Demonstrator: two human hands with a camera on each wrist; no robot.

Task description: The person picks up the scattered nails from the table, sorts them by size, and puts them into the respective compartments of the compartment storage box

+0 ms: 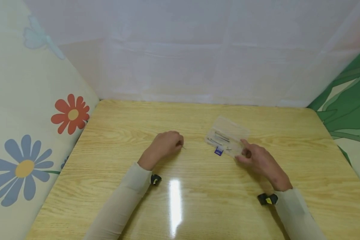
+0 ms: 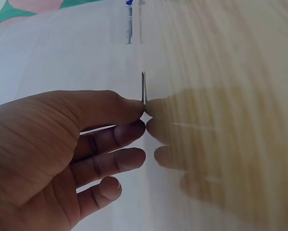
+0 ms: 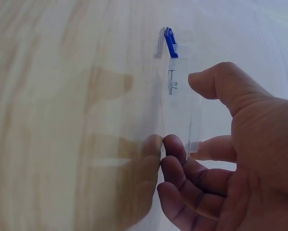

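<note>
My left hand (image 1: 165, 146) is low over the tabletop, pinching a thin pointed nail (image 2: 143, 89) between thumb and finger; its tip points away from the hand. To the right lies a clear plastic box (image 1: 208, 137) with its lid (image 1: 228, 125) folded back. Inside are several dark nails (image 1: 222, 136), and a blue latch (image 1: 219, 151) sticks out at the front edge. My right hand (image 1: 259, 160) holds the box's right end, thumb at the near corner and curled fingers (image 3: 175, 168) against the end and the table.
The wooden table (image 1: 123, 123) has a bright light reflection near its front. A white cloth wall (image 1: 168, 66) rises behind it. Flower-printed panels (image 1: 18, 100) stand at the left and right. Each wrist carries a small black camera (image 1: 156, 180).
</note>
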